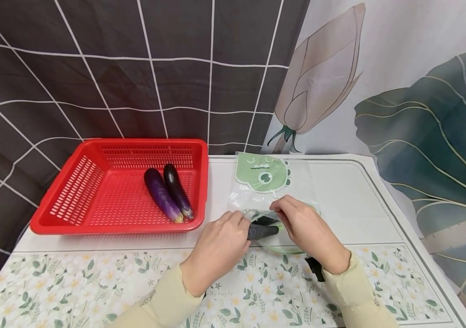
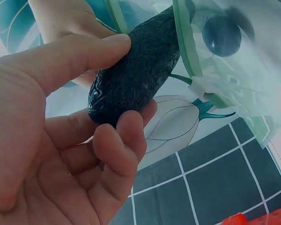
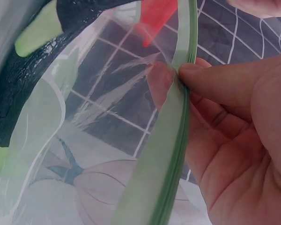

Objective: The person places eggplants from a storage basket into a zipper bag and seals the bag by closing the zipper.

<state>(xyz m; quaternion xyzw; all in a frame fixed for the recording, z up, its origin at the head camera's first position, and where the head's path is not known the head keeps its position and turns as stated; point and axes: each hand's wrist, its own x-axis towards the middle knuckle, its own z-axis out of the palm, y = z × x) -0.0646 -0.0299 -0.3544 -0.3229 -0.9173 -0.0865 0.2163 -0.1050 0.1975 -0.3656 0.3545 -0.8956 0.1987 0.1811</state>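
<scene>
My left hand holds a dark, wrinkled eggplant by one end, thumb on one side and fingers on the other. Its far end passes the green zip edge into the mouth of a clear plastic bag with a green cartoon print. My right hand pinches the bag's green zip strip between thumb and fingers. Through the clear film in the right wrist view shows a dark eggplant with a pale green end. A dark round end is visible inside the bag in the left wrist view.
To the left stands a red perforated basket with a purple eggplant and a darker eggplant in it. A floral cloth covers the front of the white table. A dark grid-patterned curtain hangs close behind.
</scene>
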